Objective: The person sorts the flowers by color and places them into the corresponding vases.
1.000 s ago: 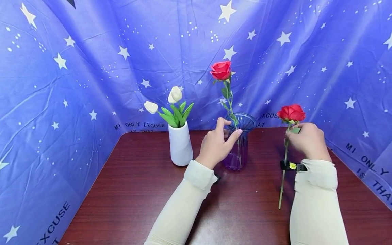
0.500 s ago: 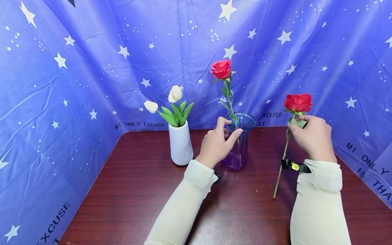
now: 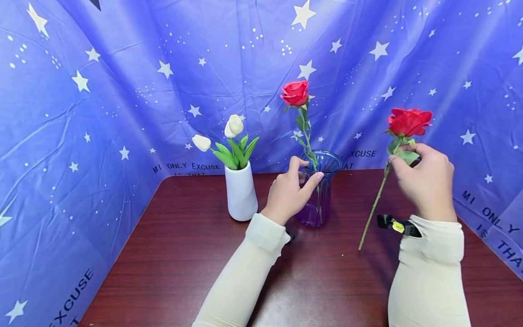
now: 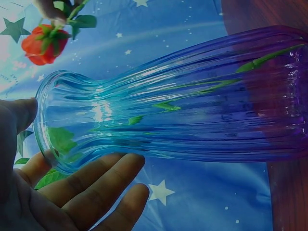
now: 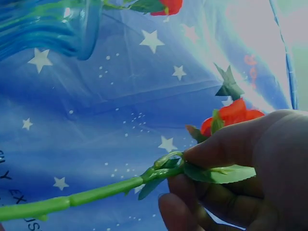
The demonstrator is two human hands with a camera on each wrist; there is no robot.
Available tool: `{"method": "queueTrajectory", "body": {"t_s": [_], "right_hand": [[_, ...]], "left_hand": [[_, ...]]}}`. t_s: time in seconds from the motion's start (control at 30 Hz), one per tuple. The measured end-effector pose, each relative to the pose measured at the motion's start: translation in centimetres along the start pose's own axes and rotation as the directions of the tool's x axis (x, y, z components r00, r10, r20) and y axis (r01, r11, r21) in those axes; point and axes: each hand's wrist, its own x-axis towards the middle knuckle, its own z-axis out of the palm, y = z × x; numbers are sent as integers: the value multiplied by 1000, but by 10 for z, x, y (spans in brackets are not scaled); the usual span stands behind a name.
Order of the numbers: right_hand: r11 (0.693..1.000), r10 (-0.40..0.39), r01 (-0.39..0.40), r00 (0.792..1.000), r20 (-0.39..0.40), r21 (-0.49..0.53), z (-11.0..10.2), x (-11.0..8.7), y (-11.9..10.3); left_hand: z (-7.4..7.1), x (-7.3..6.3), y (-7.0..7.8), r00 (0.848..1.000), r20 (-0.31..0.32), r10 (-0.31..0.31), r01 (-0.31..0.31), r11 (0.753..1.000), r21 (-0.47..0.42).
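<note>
My left hand (image 3: 287,193) holds a ribbed glass vase (image 3: 320,200), blue at the top and purple at the base, with thumb and fingers about its rim. The left wrist view shows the thumb (image 4: 24,115) on one side of the rim and the fingers spread along the neck. One red rose (image 3: 295,94) stands in this vase, its stem seen through the glass. Over to the right, my right hand (image 3: 426,181) pinches a second red rose (image 3: 409,121) by its stem just under the bloom. That stem (image 5: 106,190) slants down and left, its lower end apart from the vase.
A white vase (image 3: 241,193) with several white tulips (image 3: 234,125) stands left of my left hand. The dark red wooden table (image 3: 171,254) backs onto a blue star-printed cloth (image 3: 135,91) that also hangs along both sides.
My right hand has risen and moved a little right with the second rose. Its stem has tilted, the lower end swinging up and left. My left hand and both vases have stayed put.
</note>
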Motion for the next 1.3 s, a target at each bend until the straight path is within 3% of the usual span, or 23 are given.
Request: {"method": "queueTrajectory", "body": {"t_s": [0.33, 0.57, 0.9, 1.1, 1.17, 1.3], "right_hand": [[993, 0, 22, 982, -189, 114, -8, -8, -14], [970, 56, 28, 941, -335, 241, -13, -11, -26], [912, 112, 84, 890, -441, 401, -25, -21, -48], [804, 198, 147, 847, -493, 576, -34, -27, -64], [732, 234, 193, 830, -507, 653, -36, -28, -67], [519, 326, 299, 797, -509, 800, -39, -30, -74]], "left_hand": [[-1, -1, 1, 1000, 1, -2, 2, 1000, -2], [0, -1, 1, 1000, -3, -2, 2, 1000, 1], [0, -1, 2, 1000, 4, -5, 5, 1000, -7], [0, -1, 1, 1000, 1, -1, 1, 1000, -5], [0, -1, 1, 1000, 0, 2, -2, 1000, -4], [0, -1, 1, 1000, -3, 4, -4, 1000, -2]]}}
